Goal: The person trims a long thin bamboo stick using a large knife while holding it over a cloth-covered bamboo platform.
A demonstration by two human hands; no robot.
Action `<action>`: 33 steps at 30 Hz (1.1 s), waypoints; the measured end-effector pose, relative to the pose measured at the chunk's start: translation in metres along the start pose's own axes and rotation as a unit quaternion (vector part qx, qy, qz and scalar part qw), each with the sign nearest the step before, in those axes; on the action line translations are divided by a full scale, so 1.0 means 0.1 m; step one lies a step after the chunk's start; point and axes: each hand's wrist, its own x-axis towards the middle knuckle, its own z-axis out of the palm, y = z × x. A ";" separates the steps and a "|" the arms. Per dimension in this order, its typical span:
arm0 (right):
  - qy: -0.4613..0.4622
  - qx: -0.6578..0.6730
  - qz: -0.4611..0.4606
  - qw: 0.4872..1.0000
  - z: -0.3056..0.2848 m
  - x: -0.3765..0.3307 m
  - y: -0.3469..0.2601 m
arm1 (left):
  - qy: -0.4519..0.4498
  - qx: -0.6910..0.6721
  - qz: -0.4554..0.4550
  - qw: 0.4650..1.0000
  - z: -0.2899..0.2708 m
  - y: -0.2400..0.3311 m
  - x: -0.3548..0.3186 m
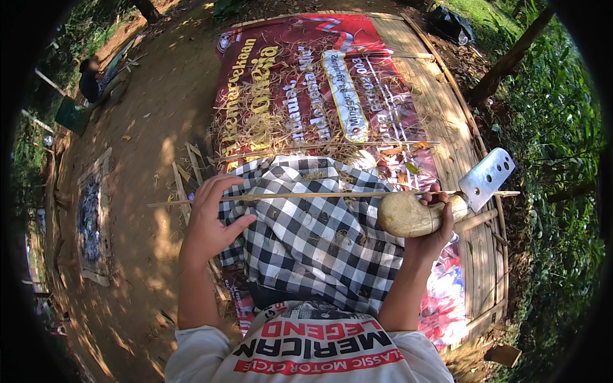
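Observation:
My right hand (432, 231) is closed around the thick, pale wooden handle (402, 216) of a knife. Its short, broad metal blade (486, 179) has several round holes and points up to the right. A long thin wooden strip (300, 195) lies crosswise over the black-and-white checked cloth (300, 239) on my lap. The strip's right part passes by the knife handle, partly hidden by it and my fingers. My left hand (209, 220) rests over the strip's left part, thumb and fingers apart; the contact under the palm is hidden.
A slatted bamboo platform (480, 268) is under me, covered partly by a red printed banner (255, 83) strewn with thin shavings. Another thin strip (377, 145) lies across the banner. Wood pieces (182, 185) are at my left. A person (89, 80) is at the far left.

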 end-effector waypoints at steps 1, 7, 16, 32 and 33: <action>0.008 0.011 0.005 1.000 0.02 0.01 -0.01 | -0.035 0.054 -0.004 0.998 -0.01 -0.13 -0.04; 0.037 -0.071 0.053 0.995 -0.14 0.07 -0.07 | -0.360 0.001 -0.097 0.928 0.18 -1.06 -0.48; 0.016 -0.502 0.067 0.862 -0.38 0.12 -0.28 | -0.321 -0.208 -0.245 0.891 0.82 -1.08 -1.13; -0.409 -0.690 0.147 0.579 0.16 -0.16 0.77 | -0.053 -0.027 -0.291 0.955 1.32 -0.61 -1.19; -0.434 -0.697 0.132 0.556 0.19 -0.14 0.82 | -0.043 -0.019 -0.290 0.956 1.34 -0.59 -1.16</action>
